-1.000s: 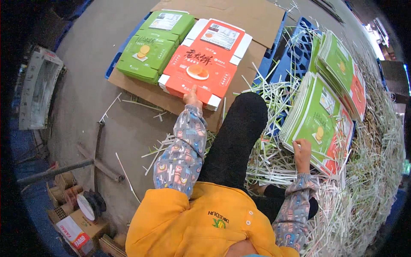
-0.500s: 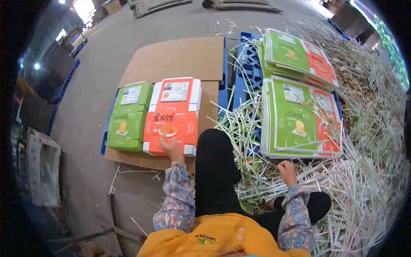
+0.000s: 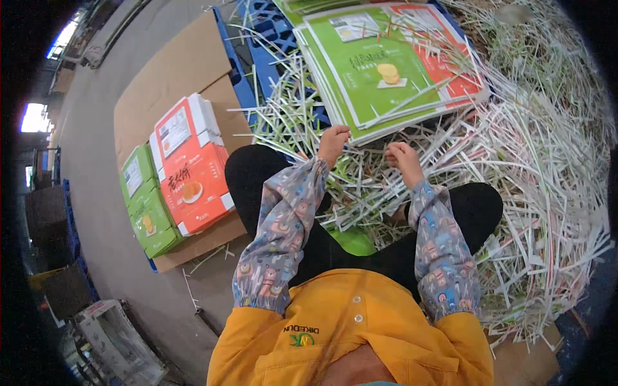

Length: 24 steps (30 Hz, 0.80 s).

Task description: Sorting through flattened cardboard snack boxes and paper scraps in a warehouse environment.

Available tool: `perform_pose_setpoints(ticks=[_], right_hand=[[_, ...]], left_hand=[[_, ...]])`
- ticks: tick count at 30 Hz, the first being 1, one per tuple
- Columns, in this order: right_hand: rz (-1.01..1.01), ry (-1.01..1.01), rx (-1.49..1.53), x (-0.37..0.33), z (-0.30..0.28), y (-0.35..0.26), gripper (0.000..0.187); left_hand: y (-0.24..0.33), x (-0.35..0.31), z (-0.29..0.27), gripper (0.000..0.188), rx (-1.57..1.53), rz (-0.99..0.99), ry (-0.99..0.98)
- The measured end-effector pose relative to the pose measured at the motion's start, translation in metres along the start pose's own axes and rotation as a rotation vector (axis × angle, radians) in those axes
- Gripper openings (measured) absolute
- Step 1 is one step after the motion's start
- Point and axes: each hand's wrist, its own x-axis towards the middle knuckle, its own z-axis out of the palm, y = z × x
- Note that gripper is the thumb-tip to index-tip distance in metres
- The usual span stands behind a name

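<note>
My left hand (image 3: 334, 145), its fingers curled together, is at the near left corner of a stack of flat printed carton sheets (image 3: 370, 77), green on the left and red on the right. I cannot tell whether it touches the sheets. A little to the right, my right hand (image 3: 404, 163) hovers over the paper strips near the stack's front edge, fingers bent inward and nothing visible in them. Several loose strips lie across the top sheet. To the left, a stack of red flat cartons (image 3: 193, 174) stands beside a stack of green cartons (image 3: 149, 209).
Brown cardboard (image 3: 154, 83) lies under the carton stacks. A blue pallet (image 3: 267, 29) shows between the two sides. Heaps of shredded paper strips (image 3: 515, 193) spread on the right and around my bent legs (image 3: 251, 183). A grey crate-like object (image 3: 119, 341) is at lower left.
My left hand has left the red cartons and come right to the sheet stack. My right hand has moved slightly away from my body. The view has turned toward the right.
</note>
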Motion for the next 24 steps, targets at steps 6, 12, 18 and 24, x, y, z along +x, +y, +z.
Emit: perform_pose_setpoints(ticks=[6,12,18,24], right_hand=[[0.037,0.023,0.425,0.015,0.004,-0.001,0.024],[0.078,0.096,0.460,0.038,0.011,-0.001,0.021],[0.091,0.090,0.535,0.049,0.018,0.003,0.019],[0.106,0.084,0.559,0.053,0.021,0.000,0.017]], left_hand=[[-0.017,0.026,0.029,0.012,0.085,0.005,-0.035],[-0.027,0.041,0.054,0.011,-0.005,-0.063,0.259],[-0.033,0.048,0.053,0.032,-0.176,-0.179,0.330],[-0.029,0.044,0.050,0.037,-0.263,-0.216,0.310]])
